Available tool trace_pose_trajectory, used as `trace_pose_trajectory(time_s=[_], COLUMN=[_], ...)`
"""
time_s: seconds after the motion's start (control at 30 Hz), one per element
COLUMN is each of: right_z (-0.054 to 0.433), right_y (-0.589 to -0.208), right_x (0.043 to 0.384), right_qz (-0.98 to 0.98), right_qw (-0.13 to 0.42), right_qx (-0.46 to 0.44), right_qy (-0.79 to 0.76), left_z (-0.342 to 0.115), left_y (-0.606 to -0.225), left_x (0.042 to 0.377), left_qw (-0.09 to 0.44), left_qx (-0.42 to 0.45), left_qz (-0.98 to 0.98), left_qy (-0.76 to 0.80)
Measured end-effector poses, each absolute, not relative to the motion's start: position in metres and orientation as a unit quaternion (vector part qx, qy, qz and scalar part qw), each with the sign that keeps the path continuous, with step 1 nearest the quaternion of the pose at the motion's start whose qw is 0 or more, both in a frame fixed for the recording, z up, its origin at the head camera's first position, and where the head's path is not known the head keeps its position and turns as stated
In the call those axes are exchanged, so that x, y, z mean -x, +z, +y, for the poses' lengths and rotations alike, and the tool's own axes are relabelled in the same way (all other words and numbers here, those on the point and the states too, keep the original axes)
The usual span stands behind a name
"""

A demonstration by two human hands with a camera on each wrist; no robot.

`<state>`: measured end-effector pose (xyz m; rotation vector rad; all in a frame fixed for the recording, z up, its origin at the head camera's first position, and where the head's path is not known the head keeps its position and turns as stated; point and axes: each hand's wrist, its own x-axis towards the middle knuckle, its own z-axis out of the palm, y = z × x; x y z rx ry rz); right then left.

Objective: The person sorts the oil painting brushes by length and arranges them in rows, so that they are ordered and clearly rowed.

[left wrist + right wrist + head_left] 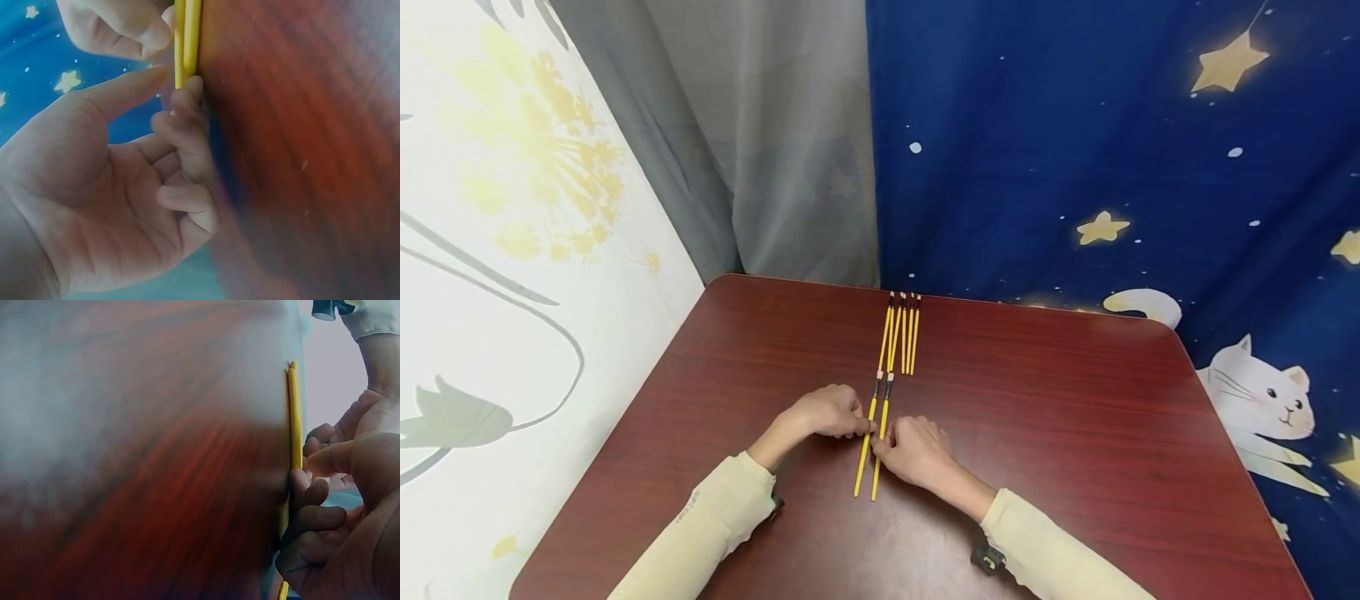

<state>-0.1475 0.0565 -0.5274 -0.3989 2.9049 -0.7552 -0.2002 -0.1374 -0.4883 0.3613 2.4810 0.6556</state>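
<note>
Two yellow-handled paintbrushes lie side by side on the table, bristle ends pointing away: a left paintbrush (861, 471) and a right paintbrush (876, 479). My left hand (831, 411) pinches the left paintbrush near its middle with thumb and forefinger. From the other side, my right hand (915, 450) holds the right paintbrush between thumb and forefinger, the two hands almost touching. In the left wrist view, the left hand's other fingers (187, 199) are loosely curled. A yellow handle (295, 419) runs down to the right fingertips in the right wrist view.
Several more yellow paintbrushes (914, 342) lie at the table's far edge, some slanted, just beyond the bristles of the nearer pair. The reddish-brown table (1075, 417) meets a grey curtain (805, 150), a blue starry curtain (1037, 150) and a white patterned one (512, 275).
</note>
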Motion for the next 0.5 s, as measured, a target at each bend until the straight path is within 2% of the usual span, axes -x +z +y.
trace_pose_trajectory(time_s=[0.3, 0.5], right_z=[0.068, 0.081], right_y=[-0.524, -0.519], right_x=[0.147, 0.147], right_qz=[0.934, 0.931], right_qw=[0.096, 0.099], right_qx=[0.154, 0.171], right_qy=[-0.309, -0.308], left_z=[-0.143, -0.143], left_y=[-0.483, -0.484], left_x=[0.208, 0.211], left_qw=[0.266, 0.255], left_qx=[-0.106, -0.109], left_qz=[0.926, 0.927], left_qy=[0.248, 0.253])
